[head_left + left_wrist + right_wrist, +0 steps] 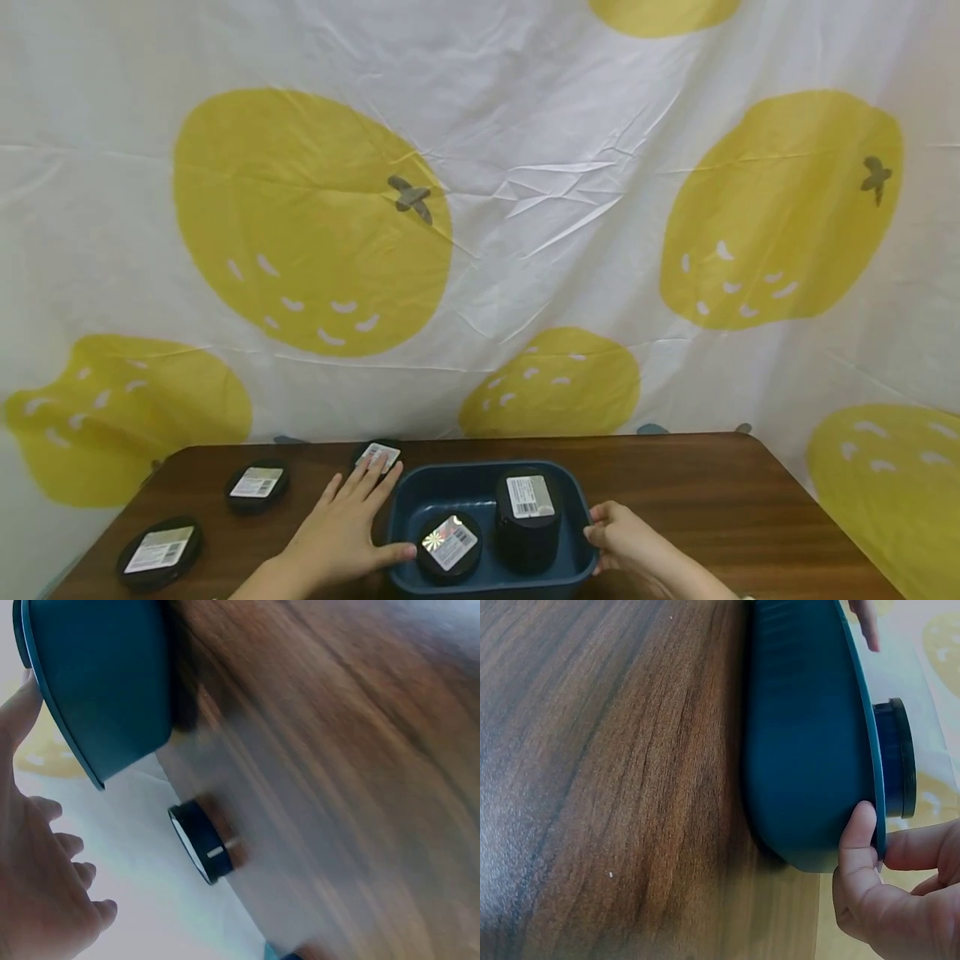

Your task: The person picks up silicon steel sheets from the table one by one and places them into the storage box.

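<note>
A dark blue plastic bin (450, 493) stands near the front of the table. Inside it lies one low black round container (450, 546) with a white label, and beside that rises a taller black stack (528, 512). My left hand (341, 521) is spread at the bin's left, its thumb over the rim by the low container. Its other fingers extend beyond the bin, overlapping a black round container (388, 454) at the back. On the opposite side my right hand (626, 537) pinches the rim between thumb and fingers, seen closely in the right wrist view on the bin (810, 735).
Two more labelled black round containers, one (257, 485) farther back and one (160, 552) nearer, lie on the left of the brown wooden table (697, 492). A white curtain (525, 275) with yellow fruit prints hangs right behind the table's back edge.
</note>
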{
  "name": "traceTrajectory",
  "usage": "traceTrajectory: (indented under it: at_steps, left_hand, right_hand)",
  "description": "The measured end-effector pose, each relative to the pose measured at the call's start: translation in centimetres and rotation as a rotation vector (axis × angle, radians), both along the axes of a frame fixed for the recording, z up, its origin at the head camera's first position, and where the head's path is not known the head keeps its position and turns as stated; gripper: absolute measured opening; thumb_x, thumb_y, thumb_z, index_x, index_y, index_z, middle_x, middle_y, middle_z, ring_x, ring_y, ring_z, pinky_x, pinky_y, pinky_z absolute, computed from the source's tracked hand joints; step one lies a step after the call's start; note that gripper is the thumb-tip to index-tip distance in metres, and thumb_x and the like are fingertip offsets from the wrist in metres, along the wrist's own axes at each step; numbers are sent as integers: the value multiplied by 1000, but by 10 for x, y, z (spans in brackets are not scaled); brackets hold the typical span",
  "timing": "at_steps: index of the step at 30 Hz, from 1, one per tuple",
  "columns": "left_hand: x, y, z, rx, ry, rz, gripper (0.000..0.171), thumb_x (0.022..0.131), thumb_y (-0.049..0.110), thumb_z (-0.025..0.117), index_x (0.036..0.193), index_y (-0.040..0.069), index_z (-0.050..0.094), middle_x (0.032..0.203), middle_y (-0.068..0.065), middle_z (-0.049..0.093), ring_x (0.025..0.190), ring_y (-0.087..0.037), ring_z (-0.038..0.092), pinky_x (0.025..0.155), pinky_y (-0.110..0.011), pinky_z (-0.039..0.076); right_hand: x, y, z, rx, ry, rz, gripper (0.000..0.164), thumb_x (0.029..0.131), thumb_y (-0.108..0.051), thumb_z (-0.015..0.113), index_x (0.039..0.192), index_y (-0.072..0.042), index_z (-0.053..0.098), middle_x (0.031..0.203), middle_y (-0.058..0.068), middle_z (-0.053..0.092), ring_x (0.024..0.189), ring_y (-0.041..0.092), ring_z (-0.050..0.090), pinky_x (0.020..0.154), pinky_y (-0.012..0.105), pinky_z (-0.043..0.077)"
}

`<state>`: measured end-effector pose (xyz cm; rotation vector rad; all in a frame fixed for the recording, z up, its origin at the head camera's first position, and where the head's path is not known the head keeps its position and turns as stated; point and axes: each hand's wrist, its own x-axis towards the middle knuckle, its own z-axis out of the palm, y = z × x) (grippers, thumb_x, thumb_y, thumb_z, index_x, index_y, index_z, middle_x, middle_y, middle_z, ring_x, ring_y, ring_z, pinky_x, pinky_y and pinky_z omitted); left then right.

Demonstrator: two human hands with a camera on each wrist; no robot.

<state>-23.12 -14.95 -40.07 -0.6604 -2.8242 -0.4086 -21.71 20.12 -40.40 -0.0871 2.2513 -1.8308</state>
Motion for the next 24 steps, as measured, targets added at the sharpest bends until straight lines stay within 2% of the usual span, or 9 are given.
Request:
traceTrajectory:
  at_steps: [4,9,13,24]
  left_hand:
    - [4,-8,-3,16,9,29,101,70,73,57,143,8,35,151,-14,25,138,-35,20,105,-62,17]
    - [8,-17,-3,28,-17,51,100,71,73,56,144,8,34,152,-14,22,137,-38,20,105,-62,16]
    - [11,-24,-3,25,-8,65,101,70,74,56,143,7,35,150,-17,26,136,-39,23,104,-62,19]
    - [16,-45,-13,23,3,93,97,71,74,55,141,8,40,147,-16,32,135,-39,24,102,-64,20]
  right_hand:
    - [0,0,0,-10,-14,4,22,89,7,41,105,18,30,87,18,44,64,19,50,53,26,46]
    - [0,0,-1,-13,-19,6,23,90,7,40,106,18,30,89,19,43,66,19,51,54,26,46]
    - [-1,1,-1,-8,-9,7,23,90,7,40,106,19,30,89,20,43,66,20,51,54,26,46]
    - [0,-1,0,-3,-16,-7,20,90,8,40,105,17,30,90,19,40,65,19,50,54,26,46]
